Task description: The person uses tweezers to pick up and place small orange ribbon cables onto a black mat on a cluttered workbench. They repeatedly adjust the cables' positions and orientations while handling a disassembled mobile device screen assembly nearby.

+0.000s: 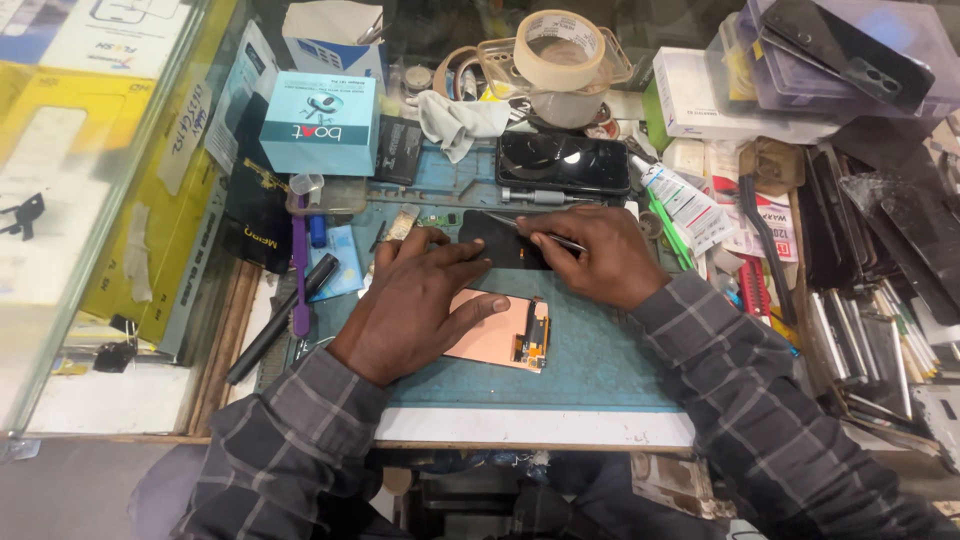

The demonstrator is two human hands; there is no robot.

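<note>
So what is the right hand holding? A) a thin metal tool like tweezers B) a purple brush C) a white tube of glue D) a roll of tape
A: the right hand pinches a thin metal tool over a dark flat piece, while the tape roll, the purple brush and the white tube all lie on the bench away from it.

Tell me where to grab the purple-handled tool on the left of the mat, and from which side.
Take the purple-handled tool by the middle of its shaft, fingers coming from above and pinching across its width. It lies flat, running lengthwise away from the person, with a black pen close alongside, so a side approach looks cramped.
</note>
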